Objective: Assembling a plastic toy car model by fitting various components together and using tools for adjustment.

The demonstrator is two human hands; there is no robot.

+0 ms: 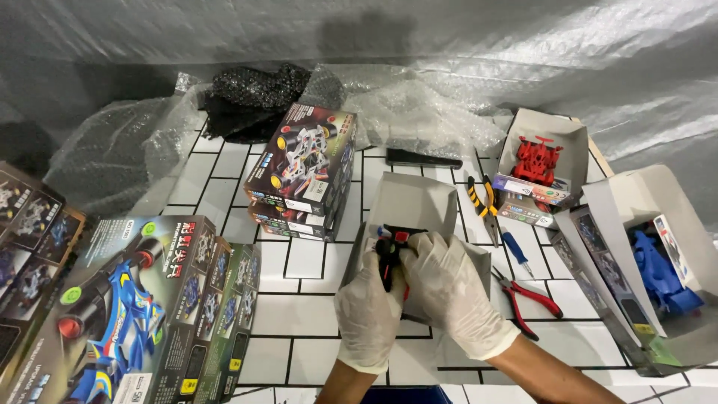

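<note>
Centrally, small black plastic toy-car chassis [392, 251] with red and green bits sits between white-gloved left hand [368, 310] at 7 o'clock and right hand [449, 288] at 4 o'clock, both clamped on it.

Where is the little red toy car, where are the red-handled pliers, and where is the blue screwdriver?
red toy car [536, 159], head view, on the middle of its body.
red-handled pliers [532, 299], head view, on one red handle.
blue screwdriver [514, 245], head view, on its blue handle.
</note>
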